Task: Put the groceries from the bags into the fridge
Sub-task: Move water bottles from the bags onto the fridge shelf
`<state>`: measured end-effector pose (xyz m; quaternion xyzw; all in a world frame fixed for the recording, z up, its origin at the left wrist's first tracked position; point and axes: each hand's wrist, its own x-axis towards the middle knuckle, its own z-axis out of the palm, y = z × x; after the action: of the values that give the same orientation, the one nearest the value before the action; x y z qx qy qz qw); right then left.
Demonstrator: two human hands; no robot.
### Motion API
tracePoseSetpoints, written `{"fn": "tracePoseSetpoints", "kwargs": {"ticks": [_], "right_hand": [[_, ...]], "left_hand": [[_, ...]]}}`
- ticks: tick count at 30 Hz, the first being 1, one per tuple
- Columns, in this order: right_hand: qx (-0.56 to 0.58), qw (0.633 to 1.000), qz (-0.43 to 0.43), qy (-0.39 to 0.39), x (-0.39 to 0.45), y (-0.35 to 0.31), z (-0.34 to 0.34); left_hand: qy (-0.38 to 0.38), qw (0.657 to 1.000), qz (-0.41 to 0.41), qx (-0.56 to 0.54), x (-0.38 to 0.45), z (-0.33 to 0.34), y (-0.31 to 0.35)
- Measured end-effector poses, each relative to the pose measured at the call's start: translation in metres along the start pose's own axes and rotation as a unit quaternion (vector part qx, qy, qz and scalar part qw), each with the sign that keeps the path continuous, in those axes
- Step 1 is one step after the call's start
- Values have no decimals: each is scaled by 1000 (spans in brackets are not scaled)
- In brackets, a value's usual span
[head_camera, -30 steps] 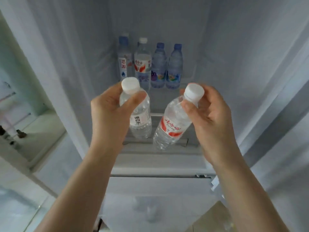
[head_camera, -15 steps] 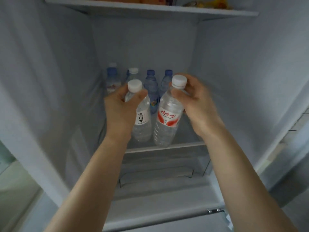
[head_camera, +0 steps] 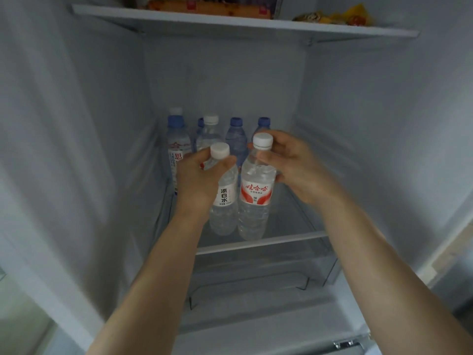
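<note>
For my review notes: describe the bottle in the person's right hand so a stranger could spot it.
Look in the open fridge, at the glass shelf holding water bottles. The right hand grips the front bottle by its neck. Unlike the white-labelled bottle beside it, its label is red and white.

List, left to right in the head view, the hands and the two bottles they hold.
left hand → white-label bottle → red-label bottle → right hand
</note>
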<state>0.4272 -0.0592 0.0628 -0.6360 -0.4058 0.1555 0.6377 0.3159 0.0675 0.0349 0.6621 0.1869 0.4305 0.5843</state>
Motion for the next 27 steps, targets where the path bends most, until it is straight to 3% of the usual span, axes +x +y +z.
{"fn": "tracePoseSetpoints", "kwargs": {"ticks": [16, 23, 27], "right_hand": [[-5, 996, 19, -84, 13, 2, -15], [-19, 999, 9, -50, 7, 7, -11], [-13, 1000, -6, 19, -7, 25, -1]], "left_hand": [[-104, 992, 3, 68, 4, -12, -10], [-94, 992, 17, 78, -5, -17, -29], [-92, 993, 7, 80, -16, -19, -48]]}}
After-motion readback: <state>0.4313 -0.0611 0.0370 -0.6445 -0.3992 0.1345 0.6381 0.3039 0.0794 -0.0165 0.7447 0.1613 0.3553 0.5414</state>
